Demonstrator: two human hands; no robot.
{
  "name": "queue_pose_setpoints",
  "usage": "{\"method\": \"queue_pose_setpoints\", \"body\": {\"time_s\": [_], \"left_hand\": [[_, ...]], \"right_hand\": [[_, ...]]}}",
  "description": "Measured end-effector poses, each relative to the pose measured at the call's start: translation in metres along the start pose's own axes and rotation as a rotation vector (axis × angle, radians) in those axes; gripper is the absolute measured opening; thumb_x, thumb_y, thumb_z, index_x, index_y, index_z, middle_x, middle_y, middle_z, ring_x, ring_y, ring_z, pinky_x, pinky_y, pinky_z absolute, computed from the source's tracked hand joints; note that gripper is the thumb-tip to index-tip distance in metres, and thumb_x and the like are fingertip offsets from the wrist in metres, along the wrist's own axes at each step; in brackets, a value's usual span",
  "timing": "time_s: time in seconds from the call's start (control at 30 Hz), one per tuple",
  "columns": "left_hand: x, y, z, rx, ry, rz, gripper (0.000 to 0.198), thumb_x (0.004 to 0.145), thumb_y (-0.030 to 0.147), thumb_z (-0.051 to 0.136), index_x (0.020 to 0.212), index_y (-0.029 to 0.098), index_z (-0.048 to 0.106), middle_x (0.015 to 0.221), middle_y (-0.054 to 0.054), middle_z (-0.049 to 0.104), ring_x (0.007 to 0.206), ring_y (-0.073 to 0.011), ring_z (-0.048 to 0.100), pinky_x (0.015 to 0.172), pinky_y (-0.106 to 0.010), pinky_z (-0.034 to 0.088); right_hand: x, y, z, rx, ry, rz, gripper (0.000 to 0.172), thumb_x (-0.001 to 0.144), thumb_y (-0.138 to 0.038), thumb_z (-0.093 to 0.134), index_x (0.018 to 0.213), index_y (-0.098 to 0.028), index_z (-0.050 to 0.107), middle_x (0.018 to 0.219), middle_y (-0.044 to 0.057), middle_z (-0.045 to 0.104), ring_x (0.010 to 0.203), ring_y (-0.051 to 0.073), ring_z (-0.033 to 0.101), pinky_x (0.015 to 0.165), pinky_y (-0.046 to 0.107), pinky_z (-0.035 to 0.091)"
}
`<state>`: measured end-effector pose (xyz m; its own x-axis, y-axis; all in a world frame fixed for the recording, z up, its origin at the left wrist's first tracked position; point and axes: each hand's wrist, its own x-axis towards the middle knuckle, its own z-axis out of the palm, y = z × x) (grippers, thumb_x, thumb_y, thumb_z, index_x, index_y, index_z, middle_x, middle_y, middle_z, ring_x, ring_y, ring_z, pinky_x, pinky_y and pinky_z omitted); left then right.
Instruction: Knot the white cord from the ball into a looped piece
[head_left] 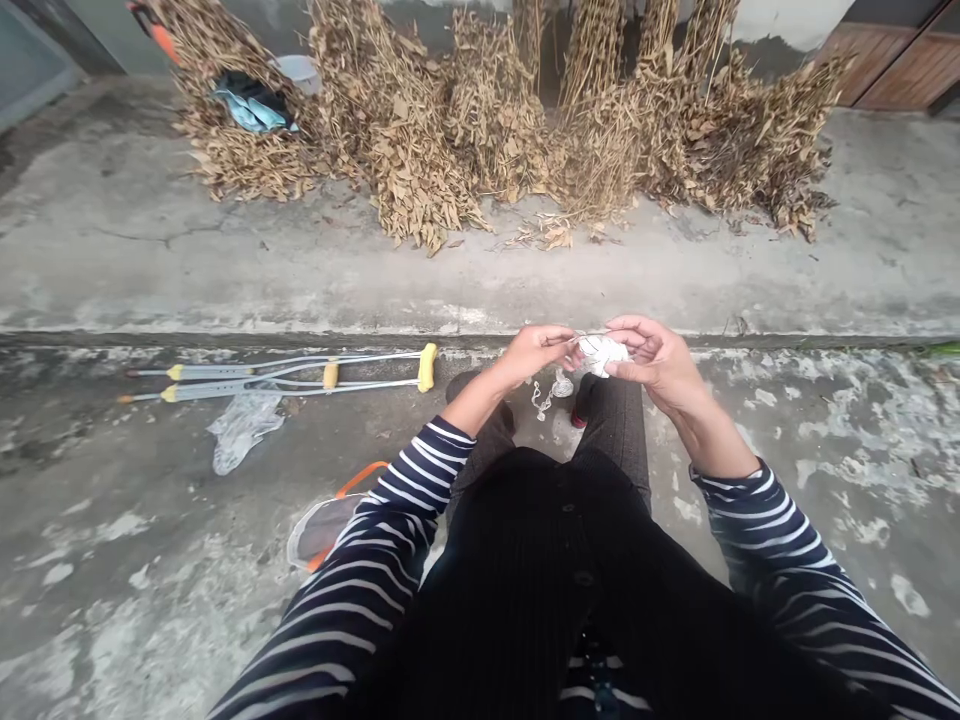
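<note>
"What's in the hands?"

"A white bundle of yarn (604, 355), held out above the knees. The right hand (651, 365) has its grip curled around it, fingers closed on the bundle."

"And the left hand (534, 355)?"

"Its grip looks pinched shut on a thin white thread (577, 338) running from the bundle."

"Anything hanging down?"

"A loose white looped strand (544, 400), just beside the dark trousers (615, 430)."

"What's around?"

"Metal crutches (277, 375) lie on the concrete floor (825, 450) to the left, touching-close to a clear plastic bag (244, 430). Bundles of dried plants (487, 130) stand along the far side."
</note>
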<state>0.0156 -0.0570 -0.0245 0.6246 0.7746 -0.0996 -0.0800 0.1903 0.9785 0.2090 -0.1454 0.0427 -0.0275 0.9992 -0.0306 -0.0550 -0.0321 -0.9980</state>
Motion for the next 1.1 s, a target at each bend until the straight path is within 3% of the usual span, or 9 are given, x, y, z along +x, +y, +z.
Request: {"method": "queue_pose_setpoints", "body": {"time_s": [0.13, 0.23, 0.37, 0.43, 0.53, 0.63, 0.77, 0.93, 1.1], "left_hand": [[-0.013, 0.015, -0.036, 0.148, -0.132, -0.122, 0.011, 0.078, 0.021, 0.067, 0.075, 0.011, 0.072, 0.067, -0.007, 0.072, 0.058, -0.0132, 0.066, 0.058, -0.023, 0.052], [-0.027, 0.025, -0.043, 0.161, -0.198, -0.143, 0.018, 0.082, 0.027, 0.067, 0.083, 0.010, 0.074, 0.078, -0.011, 0.075, 0.065, -0.0142, 0.068, 0.060, -0.024, 0.053], [-0.037, 0.021, -0.010, 0.088, -0.051, -0.007, 0.040, 0.075, 0.032, 0.081, 0.111, 0.015, 0.074, 0.124, -0.015, 0.072, 0.105, -0.0232, 0.069, 0.065, -0.023, 0.054], [-0.033, 0.011, 0.014, -0.001, -0.005, 0.059, 0.050, 0.071, 0.032, 0.086, 0.117, 0.017, 0.072, 0.133, -0.015, 0.068, 0.114, -0.0256, 0.066, 0.070, -0.026, 0.057], [-0.026, -0.003, 0.040, -0.123, 0.062, 0.111, 0.045, 0.072, 0.034, 0.087, 0.110, 0.015, 0.074, 0.114, -0.012, 0.075, 0.098, -0.0208, 0.070, 0.076, -0.029, 0.058], [-0.030, -0.006, 0.046, -0.149, 0.033, 0.085, 0.035, 0.078, 0.040, 0.082, 0.097, 0.012, 0.074, 0.083, -0.007, 0.075, 0.073, -0.0143, 0.069, 0.069, -0.026, 0.055], [-0.048, 0.008, 0.032, -0.121, -0.098, -0.047, 0.036, 0.084, 0.045, 0.076, 0.088, 0.010, 0.072, 0.063, -0.002, 0.067, 0.052, -0.0088, 0.059, 0.054, -0.022, 0.047], [-0.063, 0.026, 0.011, -0.094, -0.306, -0.196, 0.045, 0.084, 0.054, 0.074, 0.090, 0.010, 0.070, 0.063, -0.004, 0.068, 0.051, -0.0104, 0.061, 0.049, -0.021, 0.043], [-0.070, 0.034, -0.008, 0.145, -0.210, -0.210, 0.033, 0.082, 0.040, 0.078, 0.095, 0.010, 0.072, 0.066, -0.003, 0.070, 0.052, -0.0082, 0.059, 0.048, -0.018, 0.042]], "right_hand": [[-0.010, -0.006, -0.008, -0.014, -0.053, -0.027, 0.054, 0.053, -0.024, 0.098, 0.103, -0.020, 0.076, 0.098, 0.005, 0.076, 0.085, 0.016, 0.070, 0.078, 0.028, 0.059], [-0.011, -0.008, -0.013, -0.042, -0.041, -0.030, 0.052, 0.051, -0.023, 0.099, 0.098, -0.020, 0.077, 0.096, 0.004, 0.076, 0.083, 0.015, 0.070, 0.076, 0.027, 0.060], [-0.006, -0.006, -0.016, -0.041, -0.044, -0.015, 0.052, 0.050, -0.026, 0.100, 0.094, -0.019, 0.074, 0.093, 0.005, 0.076, 0.080, 0.016, 0.070, 0.075, 0.028, 0.059], [-0.003, -0.004, -0.015, -0.015, -0.052, -0.009, 0.051, 0.051, -0.029, 0.100, 0.093, -0.019, 0.074, 0.093, 0.005, 0.076, 0.081, 0.017, 0.070, 0.078, 0.030, 0.059], [0.000, -0.002, -0.016, 0.034, -0.045, 0.000, 0.048, 0.051, -0.031, 0.100, 0.090, -0.020, 0.074, 0.089, 0.003, 0.076, 0.077, 0.017, 0.070, 0.078, 0.031, 0.059], [0.000, 0.000, -0.018, 0.076, -0.015, 0.017, 0.050, 0.051, -0.028, 0.100, 0.093, -0.021, 0.074, 0.089, 0.003, 0.076, 0.077, 0.016, 0.071, 0.076, 0.029, 0.059], [-0.003, 0.004, -0.021, 0.150, -0.005, 0.087, 0.061, 0.046, -0.017, 0.099, 0.101, -0.022, 0.073, 0.090, 0.001, 0.077, 0.075, 0.013, 0.071, 0.071, 0.023, 0.059], [-0.001, 0.012, -0.020, 0.244, -0.058, 0.156, 0.058, 0.047, -0.016, 0.098, 0.100, -0.019, 0.074, 0.093, 0.004, 0.079, 0.078, 0.016, 0.073, 0.073, 0.026, 0.062], [0.001, 0.016, -0.023, 0.286, -0.130, 0.184, 0.059, 0.047, -0.014, 0.097, 0.102, -0.019, 0.075, 0.091, 0.004, 0.079, 0.075, 0.016, 0.074, 0.070, 0.026, 0.062]]}}
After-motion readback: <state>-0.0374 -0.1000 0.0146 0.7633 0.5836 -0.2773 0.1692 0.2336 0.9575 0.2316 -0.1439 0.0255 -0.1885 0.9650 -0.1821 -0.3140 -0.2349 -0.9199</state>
